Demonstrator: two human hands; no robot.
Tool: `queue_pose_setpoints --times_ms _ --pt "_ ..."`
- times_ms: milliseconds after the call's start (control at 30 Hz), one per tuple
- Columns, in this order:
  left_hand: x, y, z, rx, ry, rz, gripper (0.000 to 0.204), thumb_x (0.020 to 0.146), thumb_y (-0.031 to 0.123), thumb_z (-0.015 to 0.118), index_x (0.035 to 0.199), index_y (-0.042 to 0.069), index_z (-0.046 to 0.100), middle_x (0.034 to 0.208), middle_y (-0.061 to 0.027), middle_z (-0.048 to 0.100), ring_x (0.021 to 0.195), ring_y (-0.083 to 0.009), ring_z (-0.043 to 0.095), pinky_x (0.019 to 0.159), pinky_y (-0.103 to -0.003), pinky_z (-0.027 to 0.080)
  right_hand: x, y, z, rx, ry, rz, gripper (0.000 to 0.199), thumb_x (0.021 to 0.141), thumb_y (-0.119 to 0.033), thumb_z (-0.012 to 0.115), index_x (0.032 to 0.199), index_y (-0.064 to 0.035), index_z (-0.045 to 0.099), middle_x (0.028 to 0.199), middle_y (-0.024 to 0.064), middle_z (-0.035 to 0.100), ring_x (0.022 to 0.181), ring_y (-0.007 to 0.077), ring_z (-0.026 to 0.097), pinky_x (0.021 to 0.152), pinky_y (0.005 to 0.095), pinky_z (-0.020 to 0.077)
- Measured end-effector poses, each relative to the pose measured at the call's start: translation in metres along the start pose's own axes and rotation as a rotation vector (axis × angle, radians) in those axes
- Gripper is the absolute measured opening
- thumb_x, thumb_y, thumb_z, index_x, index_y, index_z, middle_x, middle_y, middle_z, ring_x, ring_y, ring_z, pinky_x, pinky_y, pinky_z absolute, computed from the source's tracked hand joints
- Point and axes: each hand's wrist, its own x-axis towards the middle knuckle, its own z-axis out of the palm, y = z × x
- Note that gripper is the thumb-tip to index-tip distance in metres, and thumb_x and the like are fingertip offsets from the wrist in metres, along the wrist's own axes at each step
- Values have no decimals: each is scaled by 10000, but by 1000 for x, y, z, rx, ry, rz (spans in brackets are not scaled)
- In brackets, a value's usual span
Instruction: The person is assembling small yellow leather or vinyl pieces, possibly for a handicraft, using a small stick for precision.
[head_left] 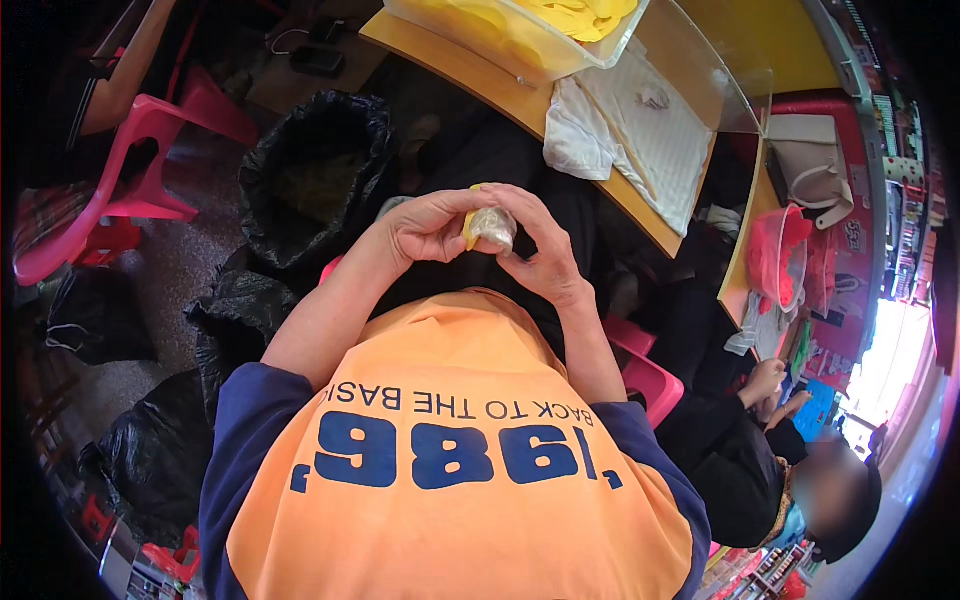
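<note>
In front of my chest, both hands meet around a small shiny whitish, see-through piece with a yellow edge. Its exact kind I cannot make out. On its left side, my left hand pinches the yellow edge between thumb and fingers. My right hand curls over the top and right side, its thumb below the piece and its fingertips meeting those of the left. The fingers partly cover the piece.
A translucent tub of flat yellow pieces stands on the wooden table ahead, by a white cloth. An open black bag stands left, near a pink chair. On the right are a pink container and another person.
</note>
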Motion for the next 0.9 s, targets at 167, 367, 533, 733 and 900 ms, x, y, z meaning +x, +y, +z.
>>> queue_pose_setpoints --times_ms 167,367,533,733,900 --pt "4 -3 -13 -92 -76 -47 340 919 267 565 1021 -57 569 899 -178 662 697 -263 693 473 -230 579 -3 11 12 -44 110 -76 616 589 112 688 1170 -58 572 1220 123 580 1097 322 559 951 379 457" --pt "-2 5 3 -221 -166 -83 606 939 456 456 1127 -116 525 1019 -281 624 864 -383 658 530 -308 598 -14 19 5 58 73 46 400 788 -14 643 1180 -49 575 1238 118 575 1100 282 567 952 329 444" --pt "-7 11 10 66 -80 21 795 908 614 363 1155 -124 528 1022 -268 633 861 -303 677 534 -258 583 -28 22 21 515 232 382 395 860 -63 625 1243 -28 537 1232 75 575 1132 183 537 965 296 423" --pt "-3 9 13 394 95 161 750 908 604 390 1058 -103 593 868 -186 686 731 -211 697 476 -206 539 -27 19 31 995 377 655 345 906 -99 581 1240 -31 529 1141 63 601 1023 121 581 850 293 506" --pt "5 -8 19 992 454 658 254 864 240 665 938 -3 646 658 -61 640 508 -97 594 409 -159 408 -24 17 28 1125 465 769 274 905 -114 571 1172 -55 556 1053 34 624 933 121 613 737 296 537"
